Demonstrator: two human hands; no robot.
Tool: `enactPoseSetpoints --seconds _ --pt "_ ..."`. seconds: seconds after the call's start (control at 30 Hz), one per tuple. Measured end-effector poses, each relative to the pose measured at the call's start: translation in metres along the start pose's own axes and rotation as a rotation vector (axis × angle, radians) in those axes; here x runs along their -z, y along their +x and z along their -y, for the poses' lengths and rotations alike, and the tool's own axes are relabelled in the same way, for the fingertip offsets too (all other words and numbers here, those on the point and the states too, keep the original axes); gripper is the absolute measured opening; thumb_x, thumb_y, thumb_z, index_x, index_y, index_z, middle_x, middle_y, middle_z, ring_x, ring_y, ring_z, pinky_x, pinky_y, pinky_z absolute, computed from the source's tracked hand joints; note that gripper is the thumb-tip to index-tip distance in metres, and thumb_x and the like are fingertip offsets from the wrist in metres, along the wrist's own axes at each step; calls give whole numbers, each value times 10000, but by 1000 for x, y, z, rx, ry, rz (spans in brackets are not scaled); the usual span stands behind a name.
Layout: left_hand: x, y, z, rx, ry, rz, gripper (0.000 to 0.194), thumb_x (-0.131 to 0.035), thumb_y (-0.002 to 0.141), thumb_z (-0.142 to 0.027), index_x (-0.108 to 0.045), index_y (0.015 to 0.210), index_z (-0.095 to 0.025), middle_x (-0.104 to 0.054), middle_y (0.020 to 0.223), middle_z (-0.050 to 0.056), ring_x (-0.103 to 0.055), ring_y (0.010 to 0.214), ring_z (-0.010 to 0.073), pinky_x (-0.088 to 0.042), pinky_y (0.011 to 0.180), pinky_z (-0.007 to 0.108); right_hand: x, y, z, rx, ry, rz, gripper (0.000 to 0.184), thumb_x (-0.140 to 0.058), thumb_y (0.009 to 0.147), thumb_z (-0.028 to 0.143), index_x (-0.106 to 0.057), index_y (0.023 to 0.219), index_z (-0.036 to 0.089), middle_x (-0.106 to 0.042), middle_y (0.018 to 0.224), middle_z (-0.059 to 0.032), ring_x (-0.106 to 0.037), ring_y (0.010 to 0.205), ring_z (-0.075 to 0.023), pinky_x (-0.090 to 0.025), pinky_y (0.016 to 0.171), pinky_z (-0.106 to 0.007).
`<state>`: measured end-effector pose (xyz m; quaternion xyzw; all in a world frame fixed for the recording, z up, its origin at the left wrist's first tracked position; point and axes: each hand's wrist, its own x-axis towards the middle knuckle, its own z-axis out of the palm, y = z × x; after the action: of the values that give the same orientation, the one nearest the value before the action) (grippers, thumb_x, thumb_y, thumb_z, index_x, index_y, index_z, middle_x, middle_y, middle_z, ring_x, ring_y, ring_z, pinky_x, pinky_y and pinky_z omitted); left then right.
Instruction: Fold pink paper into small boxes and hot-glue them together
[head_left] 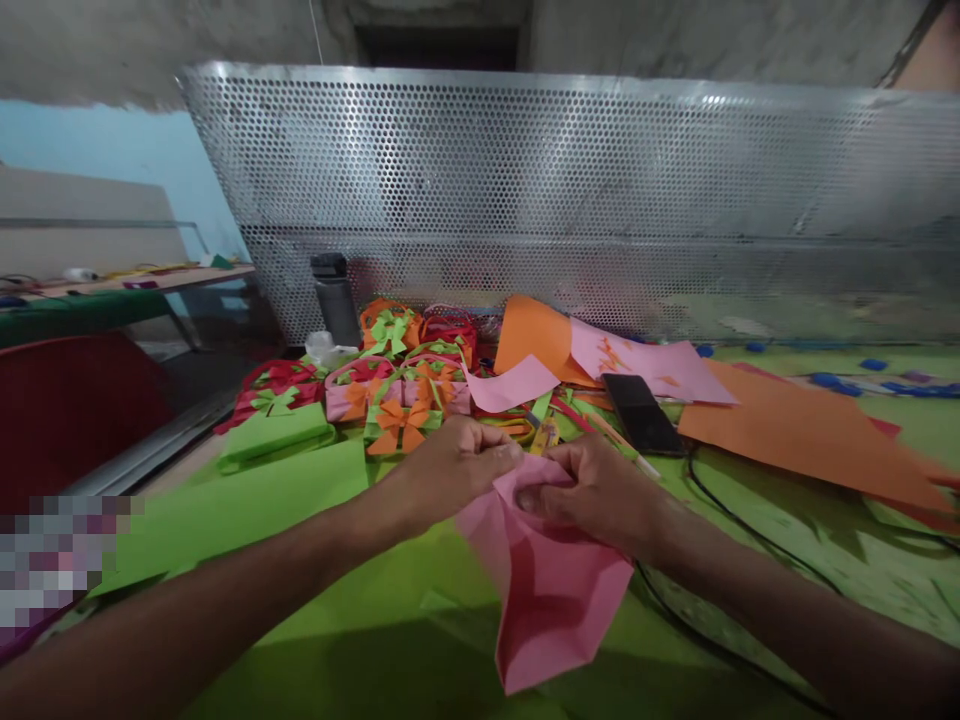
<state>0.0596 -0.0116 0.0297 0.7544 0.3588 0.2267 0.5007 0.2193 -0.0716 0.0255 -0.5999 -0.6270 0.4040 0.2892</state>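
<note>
1. Two hands are on one pink sheet (551,585): my left hand (450,465) pinches its top edge from the left, fingers closed on the paper, and my right hand (596,490) grips the same edge from the right, thumb on top and fingers curled under.

2. Judging by its shape, the sheet is only partly folded. Its upper end is gathered between my fingertips, and the rest hangs down toward me as a loose tapering flap with a crease or two along it. It looks nothing like the finished pieces yet, so I would say most of the folding is left.

3. What seems done lies just behind my hands: a cluster of small paper baskets (390,385) in pink, red and orange, with handles and green or orange bows.

4. The pink sheet is held just above the green table cover (247,510), near the front edge and between my forearms. It is plain, matte and thin, a little translucent where layers overlap.

5. Spare material is near: an orange sheet (810,430) to the right, more pink paper (652,365) behind, and a dark phone (645,412) lying on the sheets just beyond my right hand. A grey bottle (335,297) stands by the perforated metal screen (570,200).
</note>
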Motion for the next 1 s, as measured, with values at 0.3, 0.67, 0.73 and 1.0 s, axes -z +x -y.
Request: enactPoseSetpoints --seconds 0.3,0.67,0.73,1.0 --pt "0 0 1 57 -131 82 112 -634 603 -185 -617 712 -162 -639 677 29 -548 567 130 -366 484 194 0 0 -5 69 -169 -184 189 -529 679 318 -479 586 162 -380 489 54 -322 438 -62 -215 366 -180" --pt "-9 -4 0 48 -327 71 223 -630 628 -138 -602 849 -143 -652 709 10 -585 659 131 -433 592 210 -6 -2 -14 200 -107 -365 253 -521 719 340 -418 559 173 -384 500 55 -320 469 -72 -241 411 -200" --pt "-10 -3 2 44 -320 63 176 -618 645 -147 -601 820 -131 -645 676 7 -575 623 122 -419 559 200 -7 -1 -16 250 -121 -394 284 -530 719 334 -377 536 180 -359 490 59 -307 469 -71 -233 417 -204" --pt "-12 -6 2 6 -242 11 53 -564 657 -125 -588 704 -133 -595 584 -36 -481 488 58 -319 444 144 -13 -2 -19 311 -146 -409 263 -524 746 300 -400 547 182 -377 493 59 -336 474 -78 -250 441 -214"
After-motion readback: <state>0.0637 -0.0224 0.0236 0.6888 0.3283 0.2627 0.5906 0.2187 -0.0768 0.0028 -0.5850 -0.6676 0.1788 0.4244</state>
